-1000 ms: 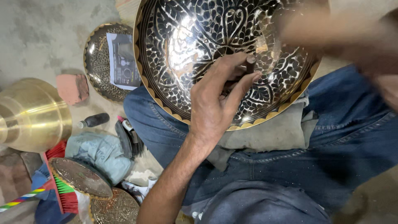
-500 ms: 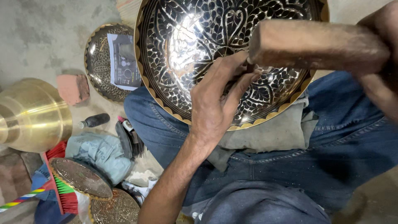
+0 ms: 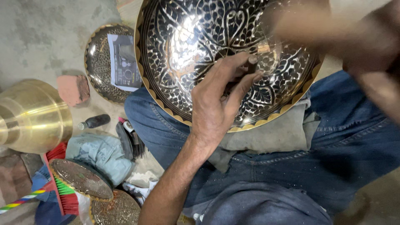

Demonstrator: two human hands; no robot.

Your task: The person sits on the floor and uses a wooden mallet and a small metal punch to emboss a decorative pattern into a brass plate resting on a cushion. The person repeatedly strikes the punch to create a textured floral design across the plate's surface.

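Engraving of this kind goes well when the punch stays planted and square to the metal. The left hand pinches a small dark chisel between thumb and fingertips, its tip set on the patterned face of the large engraved brass bowl, right of the bowl's centre. The bowl leans on a grey cloth over the person's jeans-clad lap. My judgement: keep the heel of that hand braced on the bowl's lower wall, let the blows land flat on the chisel head, and shift the tip only between strikes so the line stays clean.

The right hand is a blur at the bowl's upper right rim; its fingers wrap something, though how tightly I cannot tell. Half a second ago the wooden mallet lay sharp and level across the bowl just above the chisel; now it is a smear farther up, and the pinching hand has not moved.
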